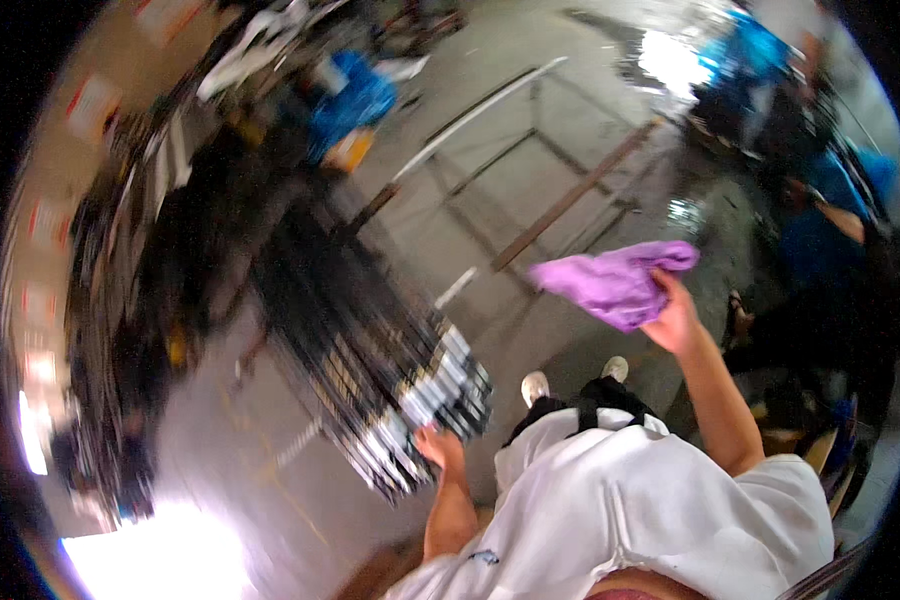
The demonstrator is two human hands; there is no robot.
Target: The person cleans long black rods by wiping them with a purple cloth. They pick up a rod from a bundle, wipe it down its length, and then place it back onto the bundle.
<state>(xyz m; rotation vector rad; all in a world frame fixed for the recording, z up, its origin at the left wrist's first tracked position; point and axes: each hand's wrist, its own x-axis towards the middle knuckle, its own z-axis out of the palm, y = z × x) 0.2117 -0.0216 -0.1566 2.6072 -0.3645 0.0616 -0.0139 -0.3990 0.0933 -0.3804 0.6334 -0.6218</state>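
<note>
Right hand (673,316): grip closed on the purple cloth (610,287)
Left hand (439,447): at the bars (355,335); cannot tell its grip
Bars: dark, pale near ends, side by side

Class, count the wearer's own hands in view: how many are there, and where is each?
2. The left hand is at the bars' near ends, its hold blurred; the right hand holds the purple cloth. Neither is hidden.

Metal frame (575,195) on grey floor (205,430) — dark, pale-ended bars (360,330) laid across it.
</note>
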